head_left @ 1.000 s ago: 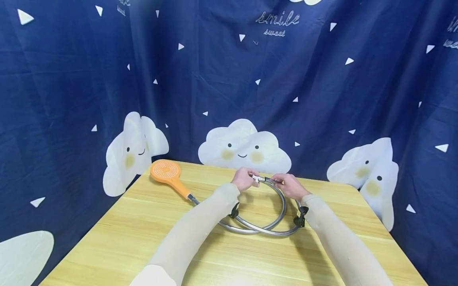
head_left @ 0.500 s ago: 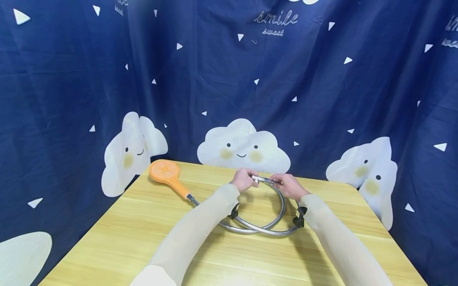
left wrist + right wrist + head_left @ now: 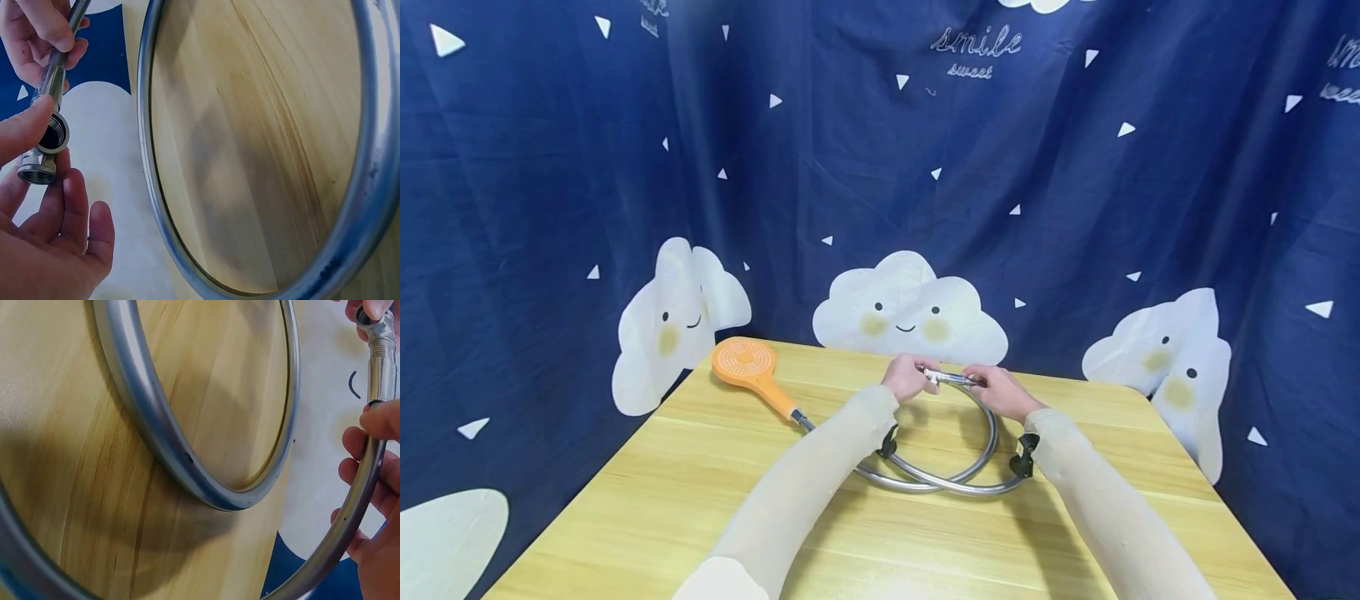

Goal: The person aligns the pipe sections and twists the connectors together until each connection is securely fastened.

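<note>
My left hand [image 3: 62, 237] pinches a chrome T-shaped fitting [image 3: 39, 161] between thumb and fingers; two of its round threaded openings show in the left wrist view. The fitting meets the metal end sleeve of a grey shower hose [image 3: 347, 522]. My right hand [image 3: 381, 487] grips the hose just behind that sleeve. Both hands are near the back of the table in the head view, with the fitting between them. The hose loops over the tabletop beneath them and joins an orange shower head [image 3: 745, 358] lying face up at the back left.
The wooden table [image 3: 647, 492] carries the crossing hose loops, partly hidden behind the left forearm. A dark blue curtain [image 3: 865, 150] printed with white clouds hangs close behind the table's back edge and along both sides.
The fitting and hose end, apart with a dark piece between them a second ago, now sit in line against each other. The right hand has shifted slightly left; the shower head stays put.
</note>
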Tool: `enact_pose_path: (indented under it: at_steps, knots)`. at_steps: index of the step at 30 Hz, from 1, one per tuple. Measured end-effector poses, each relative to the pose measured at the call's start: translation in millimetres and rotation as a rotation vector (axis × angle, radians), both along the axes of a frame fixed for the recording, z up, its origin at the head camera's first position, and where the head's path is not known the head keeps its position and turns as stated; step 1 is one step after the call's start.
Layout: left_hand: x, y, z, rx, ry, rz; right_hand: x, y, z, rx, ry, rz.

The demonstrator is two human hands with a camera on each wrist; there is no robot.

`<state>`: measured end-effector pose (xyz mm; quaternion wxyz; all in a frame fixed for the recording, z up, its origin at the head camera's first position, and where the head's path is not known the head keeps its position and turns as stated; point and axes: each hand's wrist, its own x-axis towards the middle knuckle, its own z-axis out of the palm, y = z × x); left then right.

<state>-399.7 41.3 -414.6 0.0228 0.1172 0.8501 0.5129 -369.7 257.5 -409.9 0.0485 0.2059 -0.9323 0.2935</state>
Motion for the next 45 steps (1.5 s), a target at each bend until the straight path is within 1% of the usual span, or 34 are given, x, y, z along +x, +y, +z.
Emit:
enact_pose_path:
  at_steps: [4, 8, 13, 17, 21, 28, 34, 39, 41, 45]
  knots:
    - [0.0, 0, -0.4, 0.014, -0.007, -0.009, 0.1, -1, 0.0, -0.023, -0.016, -0.004]
    - [2.5, 1, -0.6, 0.006, -0.006, -0.022, -0.1, 1, -0.6, -0.049, -0.02, 0.039]
    - [6.5, 3, -0.2, -0.002, -0.006, -0.032, -1.9, 6, -2.3, -0.079, -0.083, 0.067]
    - [6.2, 2, -1.3, 0.01, -0.015, -0.025, -2.2, 9, -2.7, -0.063, -0.133, 0.103]
    - [5.0, 2, -3.3, 0.034, -0.034, -0.034, -1.4, 12, -1.9, -0.055, -0.185, 0.133]
    - [4.9, 1, -3.8, 0.054, -0.039, -0.034, -0.2, 9, 3.1, -0.057, -0.219, 0.174]
    - [5.8, -1, -5.5, 0.048, -0.043, -0.035, -3.0, 8, 7.2, -0.028, -0.258, 0.202]
    - [3.8, -2, -6.1, 0.055, -0.033, -0.026, -9.3, 6, 10.1, -0.032, -0.291, 0.196]
    - [2.9, -3, -5.5, 0.057, -0.03, -0.022, -12.2, 6, 10.8, -0.036, -0.301, 0.17]
    - [0.1, -3, -6.5, 0.057, -0.021, -0.019, -14.7, 4, 11.7, -0.082, -0.331, 0.112]
